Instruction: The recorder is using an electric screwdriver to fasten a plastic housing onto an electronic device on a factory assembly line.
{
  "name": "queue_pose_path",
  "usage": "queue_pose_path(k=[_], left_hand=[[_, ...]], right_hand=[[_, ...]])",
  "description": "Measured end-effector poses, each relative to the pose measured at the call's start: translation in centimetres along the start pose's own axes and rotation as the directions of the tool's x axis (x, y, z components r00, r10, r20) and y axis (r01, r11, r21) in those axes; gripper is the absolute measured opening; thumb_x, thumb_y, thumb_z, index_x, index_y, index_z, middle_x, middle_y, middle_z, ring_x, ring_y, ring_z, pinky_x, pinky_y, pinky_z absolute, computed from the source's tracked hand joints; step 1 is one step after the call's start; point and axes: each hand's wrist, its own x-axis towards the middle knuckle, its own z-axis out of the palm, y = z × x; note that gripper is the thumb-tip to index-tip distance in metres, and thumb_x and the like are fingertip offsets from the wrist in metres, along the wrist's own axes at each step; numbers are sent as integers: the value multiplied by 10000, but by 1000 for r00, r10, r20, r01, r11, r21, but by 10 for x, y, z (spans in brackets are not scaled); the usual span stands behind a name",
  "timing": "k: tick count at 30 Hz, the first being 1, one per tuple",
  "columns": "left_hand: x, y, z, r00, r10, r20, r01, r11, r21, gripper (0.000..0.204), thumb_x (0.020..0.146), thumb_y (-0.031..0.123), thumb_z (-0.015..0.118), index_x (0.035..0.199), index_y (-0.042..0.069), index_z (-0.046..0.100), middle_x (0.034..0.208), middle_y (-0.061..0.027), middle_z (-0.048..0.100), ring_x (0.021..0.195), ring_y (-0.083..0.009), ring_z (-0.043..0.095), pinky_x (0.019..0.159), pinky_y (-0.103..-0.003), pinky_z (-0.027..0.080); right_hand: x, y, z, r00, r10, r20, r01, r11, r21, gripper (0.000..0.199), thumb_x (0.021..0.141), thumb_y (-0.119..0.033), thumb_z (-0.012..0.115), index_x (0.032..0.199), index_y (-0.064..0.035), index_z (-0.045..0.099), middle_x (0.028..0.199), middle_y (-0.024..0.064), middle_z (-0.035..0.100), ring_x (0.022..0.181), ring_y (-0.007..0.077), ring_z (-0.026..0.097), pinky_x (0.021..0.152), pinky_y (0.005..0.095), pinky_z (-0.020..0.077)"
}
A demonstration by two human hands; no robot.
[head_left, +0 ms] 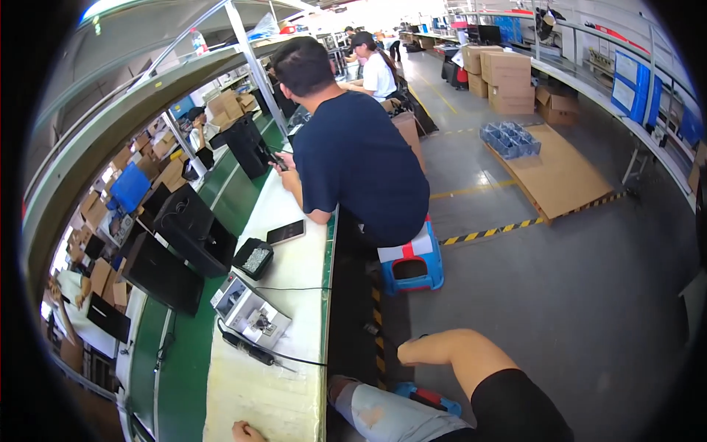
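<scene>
At the lower edge, my left hand (247, 432) rests on the pale bench top (269, 394), only its fingers showing; they look loosely laid, with nothing in them. My right arm is bent out over my right side, and my right hand (409, 355) is low beside the bench edge. A slim dark thing runs from it toward the bench; its kind is unclear. Ahead of my left hand lies a black corded handheld tool (247, 346). Beyond it sit a small grey metal machine (250, 311) and a black box of small shiny parts (258, 259).
A phone (286, 233) lies farther along the bench. Close ahead, a person in a dark shirt (368, 162) sits on a blue stool (434, 272), handling a dark item. Black speaker-like cabinets (193, 225) stand to the left. Cardboard cartons (508, 81) and a flat board (563, 173) occupy the right.
</scene>
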Motion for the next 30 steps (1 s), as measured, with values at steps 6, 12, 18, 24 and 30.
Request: queue_pose_path(k=[6, 12, 18, 24, 30], left_hand=[[-7, 2, 1, 987, -121, -109, 120, 993, -8, 277, 873, 67, 446, 1032, -64, 631, 1051, -245, 636, 1003, -375, 585, 919, -421, 455], [-14, 29, -13, 999, -34, 30, 33, 999, 30, 308, 868, 97, 495, 1112, -71, 583, 1137, -255, 596, 1025, -375, 578, 915, -430, 470], [-4, -1, 16, 987, -12, -160, 5, 999, -40, 97, 770, -20, 470, 819, -14, 553, 849, -184, 572, 818, -344, 540, 754, -421, 437], [6, -1, 15, 959, 60, -278, -63, 998, -1, 92, 795, 25, 538, 841, 5, 614, 949, -187, 624, 926, -368, 582, 844, -408, 472], [-3, -13, 15, 955, 21, -297, -23, 1000, -3, 96, 790, 23, 550, 852, 11, 621, 988, -177, 632, 962, -359, 591, 863, -408, 477]], right_hand=[[-43, -57, -26, 999, -8, -39, 10, 998, 63, 376, 937, -436, 498, 1042, -81, 562, 969, 62, 609, 763, 196, 580, 678, 353, 479], [-153, 118, -192, 965, 197, -172, -176, 3, -984, 378, 887, -354, 543, 1164, -103, 597, 1153, 122, 610, 1008, 290, 588, 870, 429, 459], [-145, 79, -136, 835, 507, -213, -170, -130, -977, 396, 897, -319, 555, 1190, -54, 585, 1116, 153, 638, 993, 278, 630, 850, 430, 501], [-58, 15, -174, 915, 118, -386, -302, 834, -462, 341, 912, -352, 552, 1100, -70, 594, 934, 121, 666, 783, 258, 668, 665, 396, 553], [-20, 18, -159, 931, -4, -364, -74, 977, -199, 393, 919, -364, 530, 1160, -57, 577, 928, 122, 673, 779, 265, 659, 677, 403, 540]])
